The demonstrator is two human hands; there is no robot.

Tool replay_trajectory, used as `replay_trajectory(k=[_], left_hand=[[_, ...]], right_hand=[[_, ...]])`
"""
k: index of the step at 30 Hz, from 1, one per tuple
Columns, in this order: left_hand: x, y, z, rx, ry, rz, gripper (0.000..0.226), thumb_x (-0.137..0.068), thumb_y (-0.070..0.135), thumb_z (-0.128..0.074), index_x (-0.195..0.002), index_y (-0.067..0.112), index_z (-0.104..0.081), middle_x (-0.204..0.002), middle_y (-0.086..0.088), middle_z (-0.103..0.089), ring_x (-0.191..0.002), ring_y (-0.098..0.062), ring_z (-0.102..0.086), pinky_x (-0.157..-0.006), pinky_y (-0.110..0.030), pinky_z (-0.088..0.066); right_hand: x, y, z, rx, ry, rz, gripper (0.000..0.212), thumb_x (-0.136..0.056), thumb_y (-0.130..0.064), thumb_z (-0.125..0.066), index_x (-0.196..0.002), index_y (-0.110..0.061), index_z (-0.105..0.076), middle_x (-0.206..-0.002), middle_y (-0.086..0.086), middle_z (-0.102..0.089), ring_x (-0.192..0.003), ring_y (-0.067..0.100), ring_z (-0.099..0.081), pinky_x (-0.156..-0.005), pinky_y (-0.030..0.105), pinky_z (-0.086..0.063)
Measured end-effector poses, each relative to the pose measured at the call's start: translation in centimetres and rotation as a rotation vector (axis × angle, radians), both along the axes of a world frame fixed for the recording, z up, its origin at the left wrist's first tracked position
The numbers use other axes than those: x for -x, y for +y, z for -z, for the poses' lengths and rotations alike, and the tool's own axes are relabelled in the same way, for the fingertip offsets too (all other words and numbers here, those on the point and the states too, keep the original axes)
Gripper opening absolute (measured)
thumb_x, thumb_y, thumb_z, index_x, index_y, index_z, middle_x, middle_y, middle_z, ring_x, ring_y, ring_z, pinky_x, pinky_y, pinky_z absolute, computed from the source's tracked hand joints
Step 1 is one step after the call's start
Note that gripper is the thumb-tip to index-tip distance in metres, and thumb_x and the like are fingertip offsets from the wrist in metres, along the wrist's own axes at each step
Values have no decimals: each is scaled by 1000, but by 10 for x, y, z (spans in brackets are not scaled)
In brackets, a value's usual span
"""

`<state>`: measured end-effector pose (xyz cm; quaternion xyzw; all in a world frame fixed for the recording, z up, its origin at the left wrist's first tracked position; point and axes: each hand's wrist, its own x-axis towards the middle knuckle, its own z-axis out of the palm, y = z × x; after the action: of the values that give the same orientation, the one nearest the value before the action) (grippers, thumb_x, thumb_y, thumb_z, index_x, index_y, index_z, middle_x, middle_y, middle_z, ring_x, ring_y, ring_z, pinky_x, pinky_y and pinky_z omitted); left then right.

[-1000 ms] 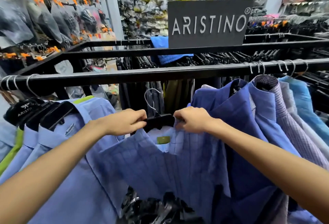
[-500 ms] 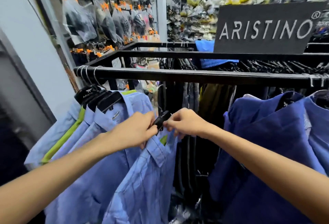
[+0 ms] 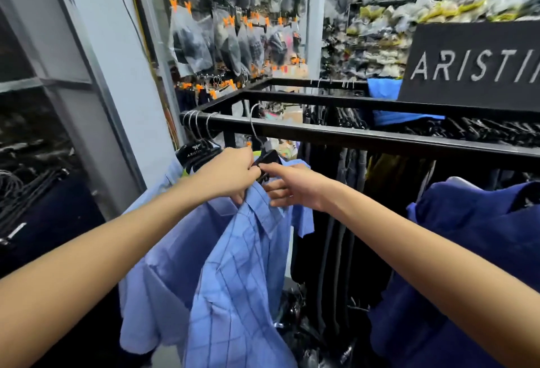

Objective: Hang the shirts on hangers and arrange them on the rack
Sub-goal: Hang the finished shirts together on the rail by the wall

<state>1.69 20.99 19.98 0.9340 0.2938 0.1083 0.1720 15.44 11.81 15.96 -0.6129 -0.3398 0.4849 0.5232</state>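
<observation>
The checked shirt (image 3: 233, 274) has swung left toward the hung ones; left hand (image 3: 230, 171) grips its hanger (image 3: 267, 160), right hand (image 3: 292, 189) loosely open beside the limp, light collar.

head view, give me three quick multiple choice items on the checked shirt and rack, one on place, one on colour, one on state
1. Where are the hangers already on the rail?
A. left end
B. behind the sign
C. on the floor

2. What colour is the checked shirt?
A. red
B. light blue
C. white

3. What is the left hand doing?
A. hanging idle
B. flat on the rail
C. gripping the shirt's hanger

Key: 1 A, hooks cluster at the rail's left end. 2 B, light blue with darker lines. 3 C, fingers curl round the hanger at the collar.
</observation>
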Motion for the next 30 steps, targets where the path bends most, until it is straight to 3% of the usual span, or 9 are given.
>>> replay_trajectory(k=[3,6,9,12,17,20,23,26,30], left_hand=[[-5,9,17,-36,51,-12,12,-96,14,-40,-90,6,-46,-68,-21,-71,-55,-32,-73,-63,-43,-61],[-1,18,28,-80,37,-61,15,-99,16,-44,-90,5,-47,-72,-17,-69,-59,-32,-72,-63,-40,-59],[8,25,29,-92,-12,-104,17,-98,18,-48,-95,3,-54,-80,-18,-70,-69,-33,-72,-70,-42,-58],[19,39,26,-105,-27,-146,17,-96,13,-46,-98,2,-59,-89,-23,-73,-80,-36,-72,-74,-41,-57],[44,68,22,-110,2,-216,23,-96,15,-46,-89,4,-66,-68,-17,-73,-62,-29,-72,-74,-40,-58],[54,82,20,-147,-6,-229,21,-97,22,-53,-87,10,-68,-63,-11,-72,-64,-24,-70,-81,-38,-55],[57,88,18,-211,29,-247,22,-96,32,-58,-91,13,-68,-79,-7,-70,-87,-31,-68,-83,-39,-54],[51,84,15,-406,67,-298,24,-95,40,-57,-104,17,-56,-102,-10,-67,-99,-36,-64,-76,-38,-47],[20,69,0,-412,0,-164,23,-88,35,-58,-102,18,-51,-98,-8,-68,-95,-37,-65,-72,-39,-47]], right_hand=[[6,19,19,21,1,74,24,-96,-36,-66,-95,-14,-57,-59,-3,-52,-42,10,-49,-74,37,-58],[16,33,36,-91,-123,296,39,-82,-38,-77,-107,-13,-61,-85,4,-64,-63,19,-60,-69,35,-54],[28,46,38,-295,-323,368,13,-79,-25,-71,-91,-28,-66,-92,-1,-73,-84,15,-69,-85,38,-58],[49,60,30,-348,-400,274,20,-88,-13,-61,-104,-14,-73,-97,7,-77,-90,11,-67,-91,35,-56],[80,89,20,-347,-481,153,20,-85,-13,-49,-75,-11,-66,-70,13,-64,-67,14,-50,-65,33,-40],[85,104,15,-313,-442,206,32,-90,-17,-48,-104,-5,-74,-92,13,-71,-85,22,-59,-76,29,-47],[83,113,16,-263,-453,226,39,-96,-15,-48,-131,-11,-65,-114,3,-67,-100,15,-60,-81,22,-45],[80,112,23,-302,-359,271,37,-96,-16,-50,-133,-15,-55,-103,-4,-63,-91,11,-61,-86,30,-50],[63,91,22,-384,-388,411,24,-96,-18,-52,-120,-19,-53,-102,-5,-65,-105,20,-63,-95,37,-50]])
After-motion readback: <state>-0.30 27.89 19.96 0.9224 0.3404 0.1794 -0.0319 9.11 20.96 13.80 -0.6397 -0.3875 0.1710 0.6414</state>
